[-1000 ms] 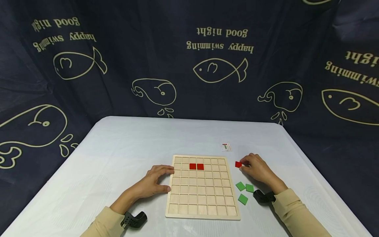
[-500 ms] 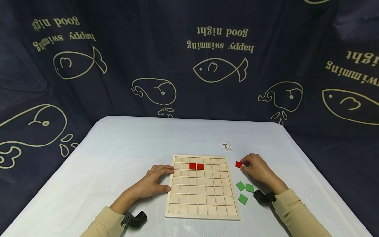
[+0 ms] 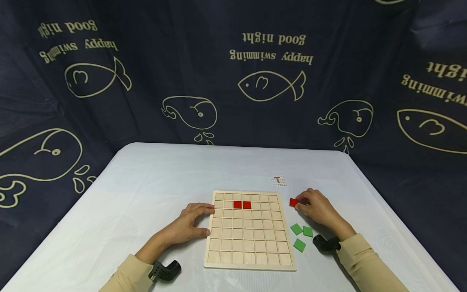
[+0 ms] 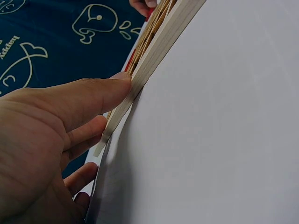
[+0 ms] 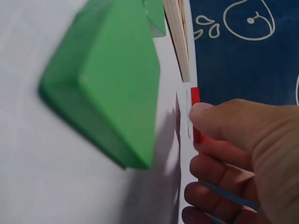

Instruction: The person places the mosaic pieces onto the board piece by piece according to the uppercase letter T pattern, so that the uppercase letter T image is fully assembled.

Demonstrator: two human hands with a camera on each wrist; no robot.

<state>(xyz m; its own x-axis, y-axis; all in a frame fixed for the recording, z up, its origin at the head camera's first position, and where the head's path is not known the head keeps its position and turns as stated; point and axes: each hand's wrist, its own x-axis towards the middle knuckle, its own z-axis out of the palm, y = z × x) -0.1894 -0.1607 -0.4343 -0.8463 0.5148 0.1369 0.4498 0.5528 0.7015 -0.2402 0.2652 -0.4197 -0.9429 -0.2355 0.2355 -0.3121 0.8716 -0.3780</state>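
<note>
My right hand (image 3: pixel 316 206) pinches a red square tile (image 3: pixel 293 202) between thumb and fingertips, just right of the wooden grid board (image 3: pixel 249 235). In the right wrist view the same tile (image 5: pixel 195 95) shows edge-on past the thumb. Two more red tiles (image 3: pixel 242 205) sit side by side in the board's second row from the far edge. My left hand (image 3: pixel 186 225) rests with spread, relaxed fingers against the board's left edge. In the left wrist view its thumb touches the board's side (image 4: pixel 140 77).
Several green tiles (image 3: pixel 299 245) lie right of the board, close to my right wrist. A small printed grid card (image 3: pixel 278 181) with a red and green T pattern lies beyond the board. The white table (image 3: pixel 171 170) ends at a dark patterned curtain (image 3: pixel 146 117).
</note>
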